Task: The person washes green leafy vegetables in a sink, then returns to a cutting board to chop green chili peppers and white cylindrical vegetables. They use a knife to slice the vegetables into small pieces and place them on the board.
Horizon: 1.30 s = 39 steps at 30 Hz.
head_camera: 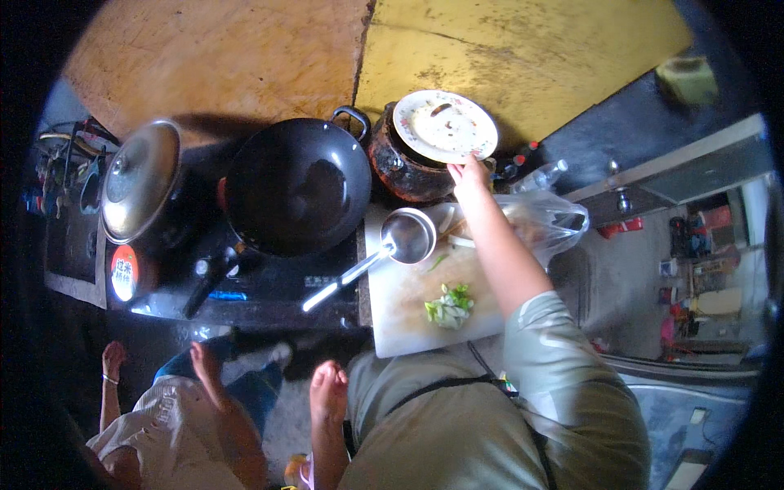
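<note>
With my right hand (470, 176) I hold the near rim of a white floral plate (447, 125), tilted over the mouth of a dark, charred pot (404, 171). A small brown piece lies on the plate. My left hand (329, 383) is low in front of my body, its fingers curled, with nothing visible in it. Between the hands, a metal ladle (409, 236) rests on the white cutting board (398, 331), its handle reaching over the stove edge. Chopped green onion (450, 305) lies on the board. A black wok (294, 190) sits left of the pot, wet inside.
A lidded metal pot (142, 184) stands left of the wok. A clear plastic bag (551, 223) lies at the board's right, beside a plastic bottle (542, 176). Another person (184, 416) stands at the lower left, both hands near the stove's front edge (233, 318).
</note>
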Tool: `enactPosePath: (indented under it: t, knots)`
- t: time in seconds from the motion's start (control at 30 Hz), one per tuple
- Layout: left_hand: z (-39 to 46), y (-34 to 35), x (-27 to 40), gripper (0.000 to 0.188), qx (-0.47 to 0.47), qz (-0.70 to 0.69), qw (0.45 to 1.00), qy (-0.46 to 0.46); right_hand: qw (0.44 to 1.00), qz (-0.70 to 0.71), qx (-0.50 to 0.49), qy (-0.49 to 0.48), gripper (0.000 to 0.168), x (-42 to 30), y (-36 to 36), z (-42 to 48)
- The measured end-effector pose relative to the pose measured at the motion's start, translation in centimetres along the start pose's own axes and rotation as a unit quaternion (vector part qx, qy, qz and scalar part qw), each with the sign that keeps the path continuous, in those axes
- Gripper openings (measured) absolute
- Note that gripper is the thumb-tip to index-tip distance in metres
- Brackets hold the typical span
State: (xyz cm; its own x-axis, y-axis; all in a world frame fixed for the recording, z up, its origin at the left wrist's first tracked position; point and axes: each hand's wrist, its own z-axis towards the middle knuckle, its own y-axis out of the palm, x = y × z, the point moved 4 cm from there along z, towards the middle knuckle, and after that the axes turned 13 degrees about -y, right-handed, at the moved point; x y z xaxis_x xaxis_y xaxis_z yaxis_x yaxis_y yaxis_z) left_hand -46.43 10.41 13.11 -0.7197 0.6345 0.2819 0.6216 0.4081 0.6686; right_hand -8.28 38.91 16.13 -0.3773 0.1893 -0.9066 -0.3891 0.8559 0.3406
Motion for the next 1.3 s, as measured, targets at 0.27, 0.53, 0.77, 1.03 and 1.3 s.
enactPosePath:
  t: [0.27,0.53,0.77,1.03,1.3]
  knots:
    - [-0.9,0.2,-0.8,0.011,0.033,0.014,0.999,-0.016,0.989,0.121,-0.085,0.011,0.026,-2.9,-0.3,-0.2]
    - [-1.0,4.5,-1.7,0.012,0.009,0.072,0.997,-0.01,0.975,0.097,-0.16,0.121,0.011,-10.7,-14.1,-10.1]
    - [1.5,8.8,-5.3,0.011,-0.042,0.147,0.986,-0.064,0.963,-0.157,-0.125,0.18,0.029,-13.9,-38.1,-17.2]
    - [3.0,10.9,-9.1,0.01,-0.061,0.202,0.972,-0.099,0.967,-0.25,0.016,0.045,0.023,-12.5,-51.4,-11.7]
    - [2.0,11.3,-11.0,0.012,-0.035,0.191,0.978,-0.075,0.971,-0.209,-0.082,0.083,0.025,-4.4,-51.2,-2.9]
